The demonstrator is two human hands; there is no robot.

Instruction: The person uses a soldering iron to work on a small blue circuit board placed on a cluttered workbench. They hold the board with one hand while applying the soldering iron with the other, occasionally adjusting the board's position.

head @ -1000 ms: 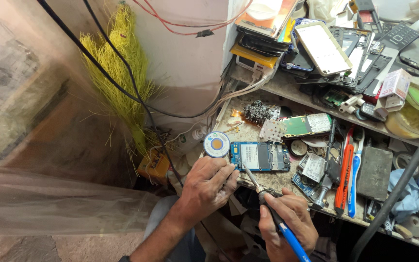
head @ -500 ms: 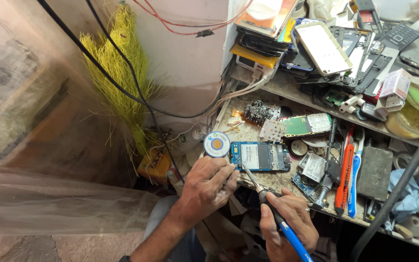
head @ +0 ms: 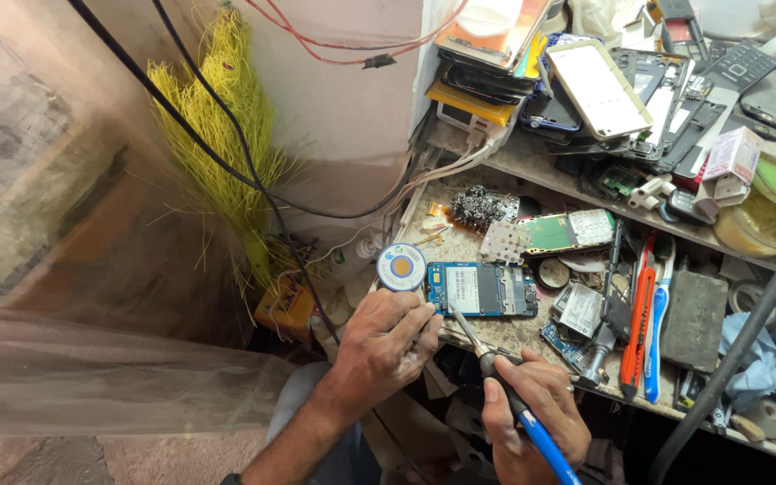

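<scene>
Soldering iron held over the blue circuit board, centre frame

The soldering iron is gripped by the right hand; the left hand is curled shut beside the circuit board on the bench.

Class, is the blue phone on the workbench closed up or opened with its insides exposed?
Opened: the blue rectangular phone lies flat, circuit board and metal shields exposed, no cover. The right hand aims a blue-handled soldering iron at it.
</scene>
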